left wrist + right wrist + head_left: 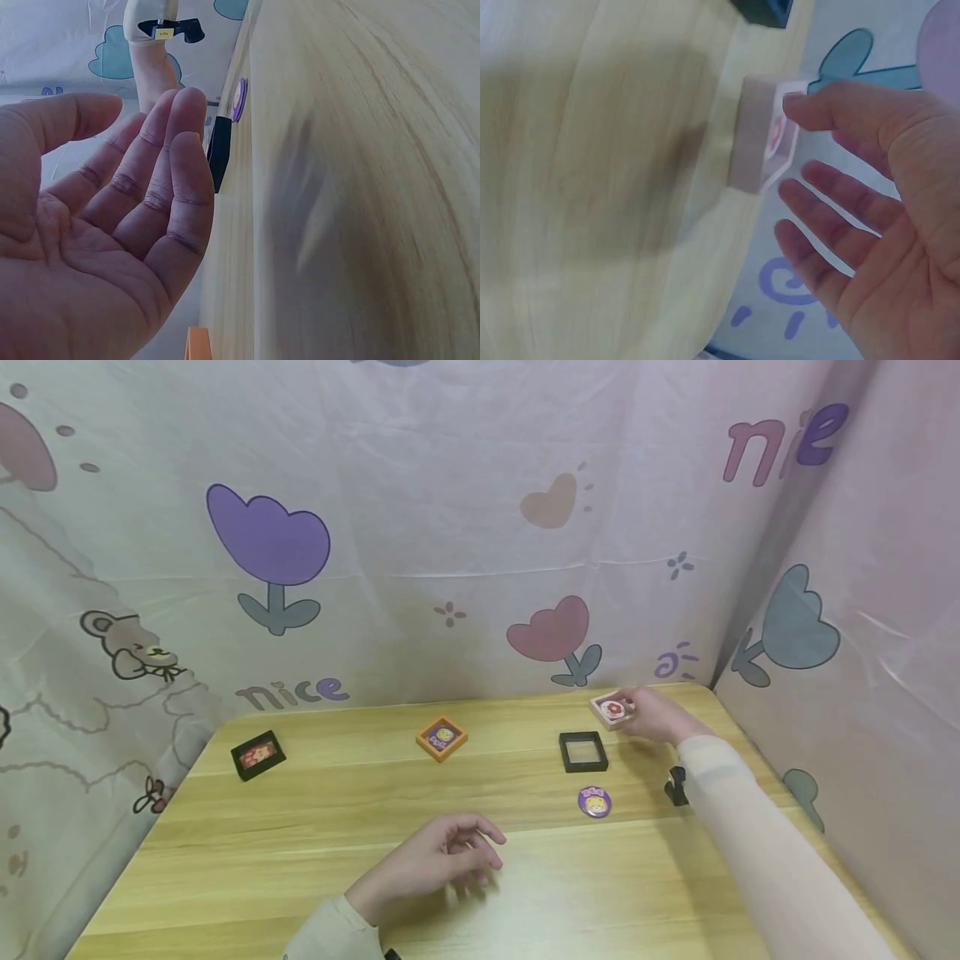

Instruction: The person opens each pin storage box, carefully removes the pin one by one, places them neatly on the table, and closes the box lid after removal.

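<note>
My right hand [656, 714] is at the far right of the table, pinching a pale pink square frame [751, 139] by one side. The thumb lies over its rim; the index finger is partly hidden behind the thumb, and the other fingers are spread away from it. Inside this frame sits a round white badge with a red design [612, 709]. Nearer stand an empty-centred black frame [583, 767] and, in front of it, a purple round badge with a yellow bear [595, 802]. My left hand [442, 856] hovers over the front middle, fingers loosely bent, holding nothing.
An orange frame [422, 739] holding a purple badge lies at the back middle. At the far left is a black frame [242, 763] with a red picture. A patterned cloth [420, 527] closes off the wooden table [337, 835] at back and sides.
</note>
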A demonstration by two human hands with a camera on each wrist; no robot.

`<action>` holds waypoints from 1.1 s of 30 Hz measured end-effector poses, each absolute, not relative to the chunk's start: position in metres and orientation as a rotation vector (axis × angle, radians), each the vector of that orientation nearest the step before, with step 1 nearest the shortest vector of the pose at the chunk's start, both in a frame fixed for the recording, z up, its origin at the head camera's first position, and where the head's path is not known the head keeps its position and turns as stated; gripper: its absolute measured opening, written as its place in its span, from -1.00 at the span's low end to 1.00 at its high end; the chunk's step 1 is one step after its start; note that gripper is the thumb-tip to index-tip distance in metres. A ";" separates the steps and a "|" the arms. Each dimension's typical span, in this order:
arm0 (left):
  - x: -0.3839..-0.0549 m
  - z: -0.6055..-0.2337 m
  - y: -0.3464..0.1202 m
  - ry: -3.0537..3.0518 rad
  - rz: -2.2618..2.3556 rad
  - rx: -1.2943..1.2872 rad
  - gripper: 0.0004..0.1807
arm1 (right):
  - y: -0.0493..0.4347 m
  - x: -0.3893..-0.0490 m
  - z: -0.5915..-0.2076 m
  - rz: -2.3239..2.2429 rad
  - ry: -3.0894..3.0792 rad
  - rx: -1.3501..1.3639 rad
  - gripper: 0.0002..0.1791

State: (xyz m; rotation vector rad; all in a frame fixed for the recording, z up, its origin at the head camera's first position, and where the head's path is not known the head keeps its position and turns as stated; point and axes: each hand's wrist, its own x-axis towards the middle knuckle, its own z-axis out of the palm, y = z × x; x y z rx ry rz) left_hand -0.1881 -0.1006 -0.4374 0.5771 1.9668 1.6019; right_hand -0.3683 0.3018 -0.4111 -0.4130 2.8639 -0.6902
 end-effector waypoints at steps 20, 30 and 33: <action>-0.190 -0.442 -0.102 2.008 1.561 0.615 -0.69 | 0.296 -0.384 -0.428 -0.534 2.893 -0.397 -0.05; -0.190 -0.441 -0.101 2.014 1.561 0.605 -0.70 | 0.295 -0.380 -0.432 -0.580 2.900 -0.230 -0.11; -0.190 -0.441 -0.100 2.027 1.561 0.595 -0.70 | 0.295 -0.381 -0.437 -0.557 2.914 -0.190 -0.12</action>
